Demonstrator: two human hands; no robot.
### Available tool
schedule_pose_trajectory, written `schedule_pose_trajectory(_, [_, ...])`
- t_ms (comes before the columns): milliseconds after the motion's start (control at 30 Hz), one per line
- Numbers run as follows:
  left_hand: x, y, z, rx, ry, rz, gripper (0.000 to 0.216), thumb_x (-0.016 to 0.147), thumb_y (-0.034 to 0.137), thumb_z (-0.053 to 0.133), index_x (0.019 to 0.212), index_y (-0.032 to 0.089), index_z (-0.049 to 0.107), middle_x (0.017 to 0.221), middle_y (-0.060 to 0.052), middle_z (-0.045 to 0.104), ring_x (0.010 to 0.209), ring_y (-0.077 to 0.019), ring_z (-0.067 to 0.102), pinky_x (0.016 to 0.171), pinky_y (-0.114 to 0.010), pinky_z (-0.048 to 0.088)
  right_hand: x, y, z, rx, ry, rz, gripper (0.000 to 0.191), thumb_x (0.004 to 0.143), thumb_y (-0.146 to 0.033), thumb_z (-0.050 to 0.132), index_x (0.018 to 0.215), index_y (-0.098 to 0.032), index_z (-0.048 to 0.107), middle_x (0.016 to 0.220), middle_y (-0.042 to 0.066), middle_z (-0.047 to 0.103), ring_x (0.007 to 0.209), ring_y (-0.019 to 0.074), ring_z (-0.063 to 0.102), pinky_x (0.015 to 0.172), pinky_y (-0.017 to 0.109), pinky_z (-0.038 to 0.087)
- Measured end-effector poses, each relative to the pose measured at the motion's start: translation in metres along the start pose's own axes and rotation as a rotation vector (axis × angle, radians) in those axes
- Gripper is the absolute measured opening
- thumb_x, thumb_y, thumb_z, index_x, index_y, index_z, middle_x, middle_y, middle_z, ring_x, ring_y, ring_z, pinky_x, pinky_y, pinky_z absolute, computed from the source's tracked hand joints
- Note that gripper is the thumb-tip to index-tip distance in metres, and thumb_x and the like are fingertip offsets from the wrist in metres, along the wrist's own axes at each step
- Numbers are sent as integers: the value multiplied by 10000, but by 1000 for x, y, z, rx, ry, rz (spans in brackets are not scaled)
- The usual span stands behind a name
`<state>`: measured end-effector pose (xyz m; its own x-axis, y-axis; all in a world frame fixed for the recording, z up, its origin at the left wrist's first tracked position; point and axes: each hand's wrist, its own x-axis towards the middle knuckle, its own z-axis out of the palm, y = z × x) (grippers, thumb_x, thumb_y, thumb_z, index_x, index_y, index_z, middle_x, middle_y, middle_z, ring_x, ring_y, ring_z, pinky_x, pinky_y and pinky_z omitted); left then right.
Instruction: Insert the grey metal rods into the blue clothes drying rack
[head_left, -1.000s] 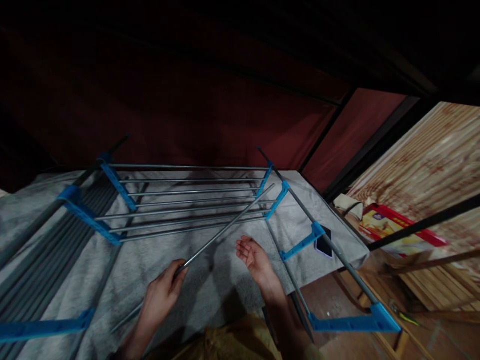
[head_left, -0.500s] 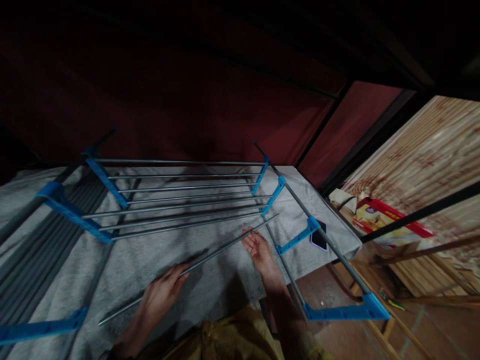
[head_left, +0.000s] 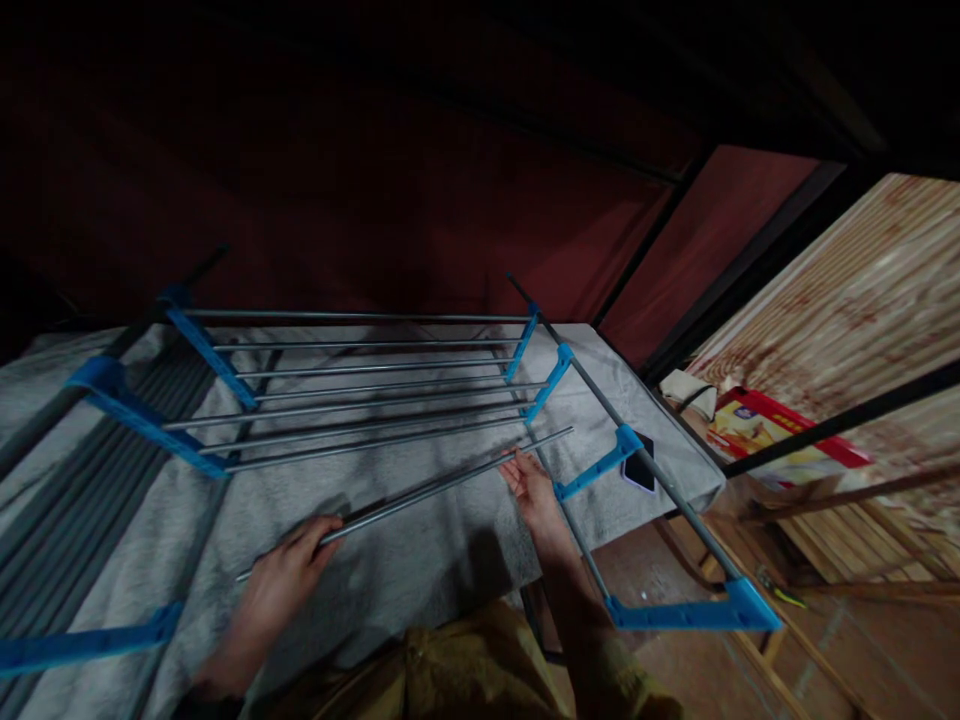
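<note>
A thin grey metal tube (head_left: 420, 493) slants across the front of the cloth, its far right end free near a blue bracket. My left hand (head_left: 296, 562) is closed around its left part. Near its right end, the fingers of my right hand (head_left: 534, 488) are curled against it, thumb and fingertips touching. Beyond the tube lies a partly joined rack with grey crossbars (head_left: 390, 404) between blue plastic brackets on both sides. One blue bracket (head_left: 596, 470) close to my right hand and another bracket (head_left: 675, 618) at the front right carry no crossbar.
Many loose grey tubes (head_left: 97, 470) lie at the left on the grey cloth (head_left: 420, 570). A phone (head_left: 639, 468) rests at the right beneath the rack's side pole. Past the table edge are a red and yellow box (head_left: 780, 430) and a wooden slatted piece (head_left: 862, 545).
Both hands have shifted the tube right and its left end has risen, making it less slanted. My right hand's fingers have closed in on the tube.
</note>
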<state>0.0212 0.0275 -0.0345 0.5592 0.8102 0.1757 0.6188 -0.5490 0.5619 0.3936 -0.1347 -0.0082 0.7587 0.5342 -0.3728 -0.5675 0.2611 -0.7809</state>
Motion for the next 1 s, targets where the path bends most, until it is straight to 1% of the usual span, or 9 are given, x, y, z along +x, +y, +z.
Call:
schedule_pose_trajectory(200, [2,-12,-26,103,1,-81,346,938,500,531,994,280,793,1120,-121,900,1067,-343,853,1030,-456,643,13,-1,-13,-32,-6,-16,233,797,-341,950,894,-274,750,903,-10,830,881,191,814,908,336,695])
schedule_pose_trajectory(333, [0,-14,-35,44,106,-116,347,913,535,578,957,274,803,1090,-139,894,1110,-389,836,1080,-525,608,15,-3,-13,-48,19,-16,231,788,-342,953,864,-278,744,853,-10,805,874,207,816,879,339,696])
schedule_pose_trajectory(433, [1,-11,-41,-139,227,-208,352,821,622,703,901,294,803,1029,-92,888,1017,-367,831,980,-480,642,15,-3,-11,-26,9,-34,236,769,-351,956,864,-283,752,870,-6,816,864,202,805,866,331,695])
schedule_pose_trajectory(500, [2,-5,-46,-294,284,-335,370,697,629,807,855,294,803,942,-58,871,895,-337,813,849,-434,656,15,-5,-9,-19,-18,-65,250,767,-376,962,884,-287,760,901,-2,831,871,202,806,863,330,699])
schedule_pose_trajectory(633, [5,8,-53,-636,326,-633,431,527,496,921,880,263,834,739,-23,804,714,-263,729,626,-325,590,14,-14,1,-37,-104,-113,276,803,-447,970,913,-300,764,943,1,848,906,214,821,898,353,706])
schedule_pose_trajectory(733, [1,15,-53,-1016,476,-796,392,453,290,903,834,258,816,702,-4,788,702,-200,734,624,-230,595,13,-25,17,-14,-127,-94,224,831,-410,948,914,-297,773,951,10,860,921,219,828,900,351,703])
schedule_pose_trajectory(800, [-4,17,-52,-1218,529,-881,337,438,203,854,766,256,796,686,8,778,679,-162,743,665,-186,620,11,-31,30,-6,-135,-62,192,846,-370,933,923,-284,779,950,20,868,907,218,832,859,336,701])
schedule_pose_trajectory(867, [-11,17,-51,-1306,540,-940,307,445,167,828,733,264,787,684,30,775,647,-135,740,678,-160,630,9,-35,44,-14,-149,-34,199,852,-352,940,937,-265,783,942,30,873,865,209,831,808,318,700])
schedule_pose_trajectory(1000, [-20,11,-49,-1311,538,-980,345,434,139,793,738,298,751,693,78,781,592,-130,730,618,-152,620,3,-37,68,-14,-187,-27,257,844,-355,986,945,-237,781,926,52,874,801,201,826,767,317,706])
